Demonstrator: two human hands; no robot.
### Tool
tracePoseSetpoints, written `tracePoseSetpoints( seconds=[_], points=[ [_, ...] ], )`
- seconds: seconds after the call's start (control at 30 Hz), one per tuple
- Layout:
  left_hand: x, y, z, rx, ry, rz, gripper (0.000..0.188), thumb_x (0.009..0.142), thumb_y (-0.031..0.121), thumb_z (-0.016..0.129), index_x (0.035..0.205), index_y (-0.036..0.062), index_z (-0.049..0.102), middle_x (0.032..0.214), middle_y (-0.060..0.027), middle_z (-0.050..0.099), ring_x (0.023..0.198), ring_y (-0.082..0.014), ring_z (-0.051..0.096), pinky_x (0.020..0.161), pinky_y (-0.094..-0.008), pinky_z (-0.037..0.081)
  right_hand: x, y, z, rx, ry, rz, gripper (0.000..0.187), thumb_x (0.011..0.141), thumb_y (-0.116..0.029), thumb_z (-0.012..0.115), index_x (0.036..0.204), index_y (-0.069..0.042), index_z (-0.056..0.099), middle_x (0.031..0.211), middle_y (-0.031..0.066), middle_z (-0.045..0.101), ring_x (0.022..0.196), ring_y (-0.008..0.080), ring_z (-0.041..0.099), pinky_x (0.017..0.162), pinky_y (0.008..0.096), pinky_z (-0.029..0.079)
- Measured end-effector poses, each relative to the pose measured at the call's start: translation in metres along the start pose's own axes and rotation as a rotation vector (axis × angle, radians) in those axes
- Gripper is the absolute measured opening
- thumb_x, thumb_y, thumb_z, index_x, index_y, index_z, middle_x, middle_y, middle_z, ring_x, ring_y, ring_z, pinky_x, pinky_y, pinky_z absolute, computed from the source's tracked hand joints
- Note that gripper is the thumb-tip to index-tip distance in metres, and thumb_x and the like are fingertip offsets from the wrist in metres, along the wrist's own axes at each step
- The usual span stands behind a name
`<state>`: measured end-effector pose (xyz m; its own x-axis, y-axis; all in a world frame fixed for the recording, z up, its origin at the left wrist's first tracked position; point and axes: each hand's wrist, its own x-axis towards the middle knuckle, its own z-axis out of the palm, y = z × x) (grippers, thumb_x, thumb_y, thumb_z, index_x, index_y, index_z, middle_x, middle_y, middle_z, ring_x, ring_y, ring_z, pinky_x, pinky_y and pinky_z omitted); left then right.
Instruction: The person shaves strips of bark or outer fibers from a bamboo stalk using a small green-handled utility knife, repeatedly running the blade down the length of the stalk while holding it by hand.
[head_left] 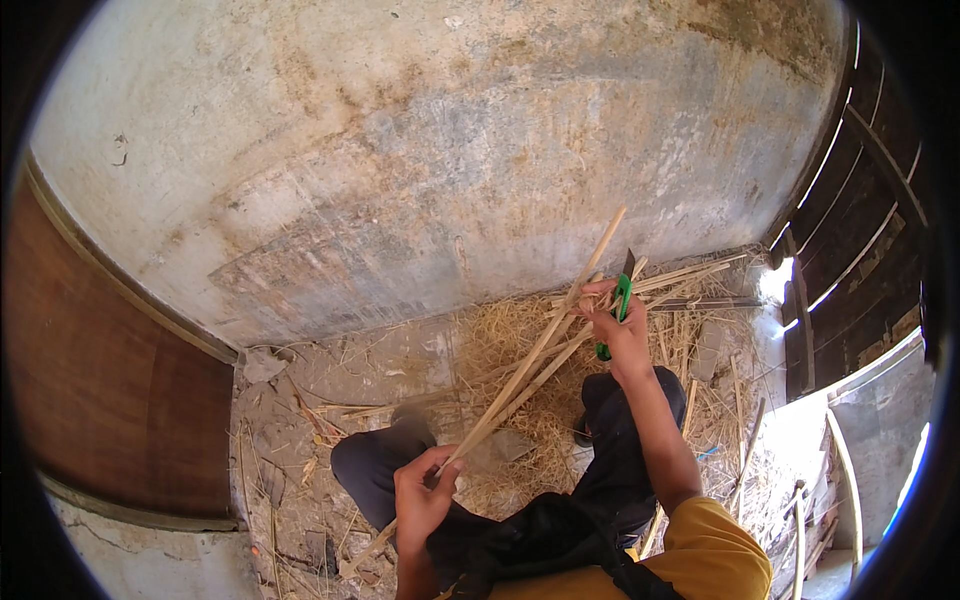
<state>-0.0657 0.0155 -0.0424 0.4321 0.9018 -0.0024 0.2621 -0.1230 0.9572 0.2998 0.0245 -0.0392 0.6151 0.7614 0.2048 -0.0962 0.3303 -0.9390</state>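
My left hand [424,494] is closed around the lower part of a long pale strip of wood or bamboo [530,366], above my left thigh. The strip slants up to the right, and its far end stands in front of the wall. My right hand [618,328] grips a green utility knife [621,298], its blade out and pointing upward. The right fingers are beside the strip's upper part; whether they also pinch it I cannot tell. Thin curled shavings show at those fingertips. A second pale strip slants just below the first, between the hands.
A heap of fine shavings [500,345] covers the floor ahead, with several loose strips [690,275] lying by the stained wall [420,180]. My bent knees are on both sides. A brown wooden panel [120,370] stands left, dark slatted boards [860,220] right.
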Motion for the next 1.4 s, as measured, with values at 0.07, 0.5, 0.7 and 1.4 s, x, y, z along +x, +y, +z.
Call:
tracePoseSetpoints(
  seconds=[0.07, 0.5, 0.7, 1.4],
  points=[
    [0.0, 0.004, -0.003, -0.061, -0.058, -0.049, 0.015, 0.104, 0.003, 0.071, 0.117, -0.0029, 0.075, 0.086, -0.0045, 0.074, 0.066, -0.0068, 0.061, 0.059, -0.0231, 0.049, -0.001, 0.001, -0.005, 0.143, -0.018, 0.125, 0.021, 0.097, -0.001, 0.073, 0.117, -0.006, 0.07, 0.083, 0.0051, 0.07, 0.052, 0.0019, 0.041, 0.054, 0.0233, 0.036],
    [-0.001, 0.015, -0.005, -0.368, -0.226, -0.243, 0.017, 0.107, 0.016, 0.07, 0.115, 0.0013, 0.073, 0.08, -0.0024, 0.07, 0.057, -0.0076, 0.058, 0.05, -0.0236, 0.038, -0.003, -0.001, -0.007, 0.533, -0.133, 0.243, 0.024, 0.102, -0.015, 0.074, 0.123, -0.008, 0.064, 0.1, 0.0119, 0.076, 0.05, 0.0024, 0.036, 0.05, 0.0227, 0.032],
    [0.001, 0.006, 0.0, -0.258, -0.086, -0.13, 0.015, 0.107, 0.012, 0.07, 0.115, 0.0002, 0.073, 0.083, -0.0027, 0.07, 0.063, -0.0067, 0.059, 0.057, -0.023, 0.045, -0.004, -0.031, 0.014, 0.31, -0.03, 0.262, 0.034, 0.107, -0.02, 0.068, 0.137, -0.005, 0.061, 0.101, 0.0069, 0.073, 0.05, 0.0027, 0.035, 0.049, 0.0223, 0.03],
    [0.002, -0.001, 0.004, -0.118, 0.122, -0.082, 0.026, 0.113, 0.018, 0.061, 0.119, -0.0028, 0.075, 0.084, 0.0012, 0.067, 0.066, -0.003, 0.049, 0.059, -0.0223, 0.04, -0.008, -0.003, 0.007, -0.581, -0.607, 0.186, 0.042, 0.11, -0.042, 0.063, 0.125, -0.004, 0.067, 0.068, 0.0043, 0.062, 0.068, 0.0166, 0.066, 0.065, 0.0341, 0.049]
  ],
)
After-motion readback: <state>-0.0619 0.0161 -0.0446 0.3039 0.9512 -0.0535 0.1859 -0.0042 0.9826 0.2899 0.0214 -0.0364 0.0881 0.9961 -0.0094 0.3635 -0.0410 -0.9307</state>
